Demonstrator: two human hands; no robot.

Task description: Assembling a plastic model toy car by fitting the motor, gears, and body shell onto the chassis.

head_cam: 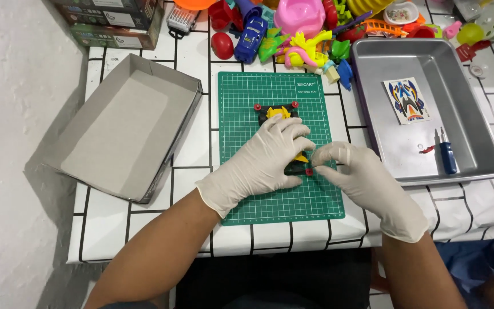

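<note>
While both gloved hands meet over the green gridded cutting mat (241, 194) | left hand (264, 157) lies curled on the small black-and-yellow toy car chassis (278, 113), pressing it down | right hand (357, 171) pinches a little red roller (309, 171) at the chassis's near corner (fingertips closed) | grey metal tray (470, 109) just beyond the right hand, open grey cardboard box (121, 131) well left of the left hand.

The mat (281, 200) is green with a grid of thin lines, the gloves (258, 163) are white, and the tray (475, 114) is shiny grey.
</note>
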